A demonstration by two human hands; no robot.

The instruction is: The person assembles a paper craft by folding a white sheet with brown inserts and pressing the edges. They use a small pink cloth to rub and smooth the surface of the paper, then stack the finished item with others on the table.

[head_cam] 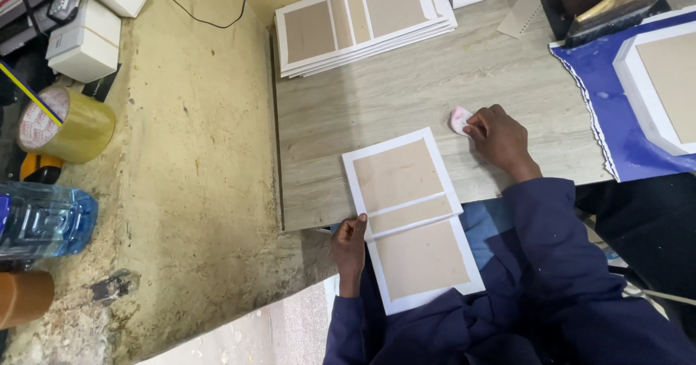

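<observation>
The white-bordered board panel (413,220) overhung the counter's (377,97) near edge — the left hand (350,247) pinched its left side, while the right hand (500,140) to its far right closed on a small pink-white pad (460,119).

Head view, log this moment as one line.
left hand: holds cover board edge | right hand: on pink pad | stack: behind

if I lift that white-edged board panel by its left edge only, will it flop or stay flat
The panel likely bends at its two white gaps, since three separate brown boards show. It overhangs the table edge, so it may tip without the left hand.
</observation>
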